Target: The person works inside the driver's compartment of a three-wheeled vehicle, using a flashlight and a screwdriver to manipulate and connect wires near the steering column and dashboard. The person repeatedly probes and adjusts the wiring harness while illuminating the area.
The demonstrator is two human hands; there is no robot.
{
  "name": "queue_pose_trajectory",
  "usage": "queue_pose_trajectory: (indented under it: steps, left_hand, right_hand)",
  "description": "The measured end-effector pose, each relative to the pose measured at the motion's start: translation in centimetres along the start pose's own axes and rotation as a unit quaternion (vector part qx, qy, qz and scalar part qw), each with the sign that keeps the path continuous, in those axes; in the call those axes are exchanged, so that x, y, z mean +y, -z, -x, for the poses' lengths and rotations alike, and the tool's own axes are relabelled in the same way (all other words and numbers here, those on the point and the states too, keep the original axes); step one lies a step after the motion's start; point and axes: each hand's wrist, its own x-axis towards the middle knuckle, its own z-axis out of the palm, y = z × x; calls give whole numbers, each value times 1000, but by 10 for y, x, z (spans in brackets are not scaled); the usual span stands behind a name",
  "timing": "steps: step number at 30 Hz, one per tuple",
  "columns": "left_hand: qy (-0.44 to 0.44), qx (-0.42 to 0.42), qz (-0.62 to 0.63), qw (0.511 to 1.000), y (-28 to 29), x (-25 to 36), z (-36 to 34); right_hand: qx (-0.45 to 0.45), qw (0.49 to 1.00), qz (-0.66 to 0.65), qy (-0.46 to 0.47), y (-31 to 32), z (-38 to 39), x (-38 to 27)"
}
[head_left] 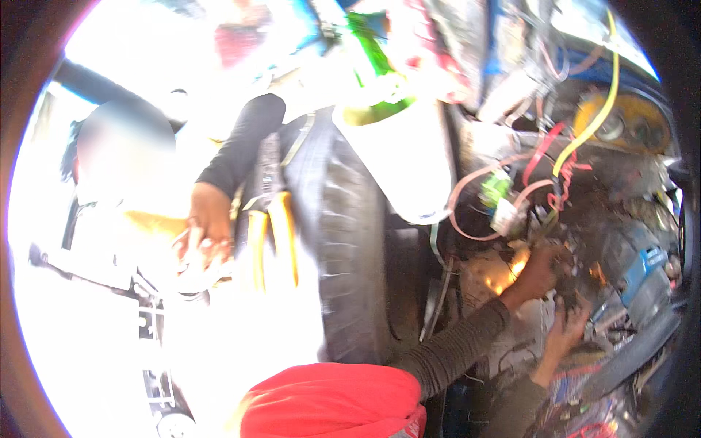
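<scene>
My left hand (544, 266), below a ribbed dark sleeve, reaches into a shadowed, grimy clutter at the right, its fingers curled on something I cannot make out. Just below it my right hand (566, 328) is raised with fingers bent round a small dark object (568, 299), too unclear to name. A bright orange glint (511, 270) shows beside my left hand. Above both hang tangled pink, red and yellow wires (595, 124). A blue power tool (642, 270) lies to their right.
A black tyre (350, 285) carries yellow-handled pliers (285, 233). A white container (394, 160) holds something green. Red fabric (328, 398) fills the bottom middle. Another person (95, 212) is at the left; a hand (204, 233) rests near the pliers. A yellow part (621, 120) sits upper right.
</scene>
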Motion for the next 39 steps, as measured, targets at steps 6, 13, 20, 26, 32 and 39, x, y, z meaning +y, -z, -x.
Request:
queue_pose_trajectory:
  steps: [6, 13, 20, 26, 32, 39]
  left_hand:
    - [-8, -61, 20, 998, -1, -11, -11]
    - [-48, -76, -30, 995, -5, -34, -23]
    - [22, -94, 7, 995, 25, -5, -4]
    - [106, -121, 193, 968, 25, 6, -7]
    - [33, -84, -20, 996, 26, 34, -1]
    - [67, -107, 15, 992, 24, 44, -7]
  right_hand:
    - [-27, 1000, -14, 2, 8, -6, 14]
    - [-29, 998, 50, -19, 5, -16, 6]
    - [-35, 999, -6, 10, -13, 3, -20]
    - [15, 1000, -18, 15, -5, -10, -53]
    - [30, 999, -21, 28, -6, -16, -55]
    - [21, 1000, 4, 3, -4, -13, -57]
